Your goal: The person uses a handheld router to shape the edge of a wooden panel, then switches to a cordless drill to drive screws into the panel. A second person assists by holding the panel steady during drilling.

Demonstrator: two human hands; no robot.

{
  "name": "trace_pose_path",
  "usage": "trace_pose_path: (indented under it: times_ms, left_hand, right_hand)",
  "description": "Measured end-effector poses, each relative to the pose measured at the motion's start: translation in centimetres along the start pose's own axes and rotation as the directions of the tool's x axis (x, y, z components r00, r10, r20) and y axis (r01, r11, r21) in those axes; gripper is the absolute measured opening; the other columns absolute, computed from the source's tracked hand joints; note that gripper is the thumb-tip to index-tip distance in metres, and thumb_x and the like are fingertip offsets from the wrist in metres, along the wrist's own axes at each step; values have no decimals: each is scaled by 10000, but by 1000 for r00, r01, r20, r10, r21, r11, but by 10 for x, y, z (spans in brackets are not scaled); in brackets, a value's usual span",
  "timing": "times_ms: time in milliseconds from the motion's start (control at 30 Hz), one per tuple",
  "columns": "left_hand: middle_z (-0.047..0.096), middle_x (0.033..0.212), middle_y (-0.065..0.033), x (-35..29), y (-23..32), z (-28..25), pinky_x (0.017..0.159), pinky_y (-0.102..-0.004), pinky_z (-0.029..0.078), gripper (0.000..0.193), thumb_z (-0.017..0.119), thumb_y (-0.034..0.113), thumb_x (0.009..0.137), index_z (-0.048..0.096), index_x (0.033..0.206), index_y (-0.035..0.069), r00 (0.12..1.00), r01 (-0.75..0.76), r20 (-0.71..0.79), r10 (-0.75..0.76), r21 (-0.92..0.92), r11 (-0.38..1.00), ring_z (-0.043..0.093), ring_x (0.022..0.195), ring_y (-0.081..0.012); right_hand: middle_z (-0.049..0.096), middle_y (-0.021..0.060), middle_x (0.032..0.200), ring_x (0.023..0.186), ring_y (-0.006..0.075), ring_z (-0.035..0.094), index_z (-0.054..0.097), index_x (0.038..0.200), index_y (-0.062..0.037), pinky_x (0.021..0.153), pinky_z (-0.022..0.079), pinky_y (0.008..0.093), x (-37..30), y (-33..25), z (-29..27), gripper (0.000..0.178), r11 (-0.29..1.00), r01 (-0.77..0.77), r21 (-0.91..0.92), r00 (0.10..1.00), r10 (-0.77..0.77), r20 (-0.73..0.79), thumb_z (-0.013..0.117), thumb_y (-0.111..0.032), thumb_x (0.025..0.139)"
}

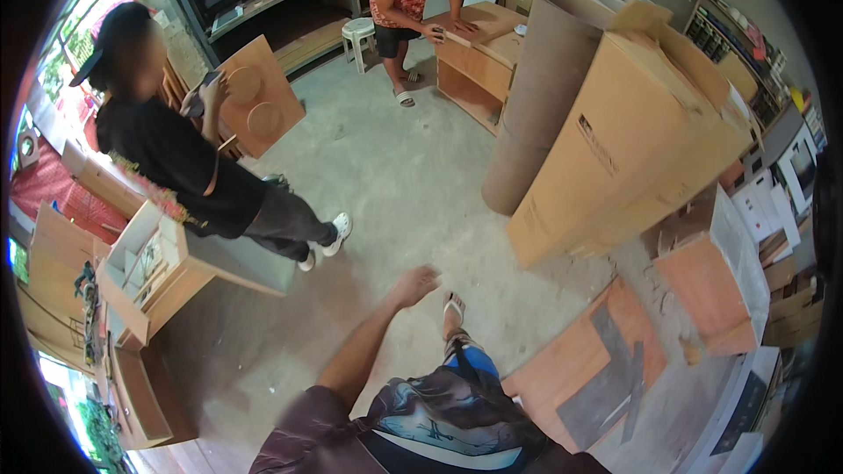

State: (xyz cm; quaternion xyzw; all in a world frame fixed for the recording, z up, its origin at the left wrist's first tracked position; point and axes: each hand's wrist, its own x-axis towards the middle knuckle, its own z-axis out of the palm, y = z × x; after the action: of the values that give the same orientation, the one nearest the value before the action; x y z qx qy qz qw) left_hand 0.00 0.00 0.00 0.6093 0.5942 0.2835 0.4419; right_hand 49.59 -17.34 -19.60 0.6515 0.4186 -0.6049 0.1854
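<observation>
While the left hand (416, 285) hangs over the concrete floor (395, 184), its blurred fingers look loosely extended, with nothing visible in hold; the right hand is out of view. Just beyond is a sandalled foot (453, 309). Rightward, the tall carton (606, 145) stands on the floor beside a brown tube (537, 105), past the far corner of a plywood sheet (562, 364). A shoulder bump could topple carton or tube; a misplaced foot could skid on the grey strip (634, 391) toward the sheet's right edge.
</observation>
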Motion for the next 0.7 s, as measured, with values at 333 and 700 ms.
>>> trace_pose_path:
  times_ms: [333, 700]
  left_hand:
    - [784, 932, -77, -105, -170, -72, 699, -417, 612, 199, 734, 249, 979, 779, 1052, 69, 242, 670, -115, -963, -699, 252, 758, 794, -254]
    - [777, 951, -111, 150, -242, -225, 768, -384, 575, 301, 767, 282, 958, 767, 1112, 24, 165, 743, -91, -982, -643, 184, 730, 861, -214]
  right_hand:
    - [729, 64, 862, 675, 148, 676, 718, 1096, -59, 522, 533, 328, 92, -528, -337, 282, 882, 447, -149, 862, -469, -192, 637, -323, 1042]
    - [697, 44, 864, 654, 152, 625, 695, 1057, -83, 539, 516, 363, 216, -917, -329, 204, 944, 323, -67, 946, -325, -13, 638, -279, 1051]
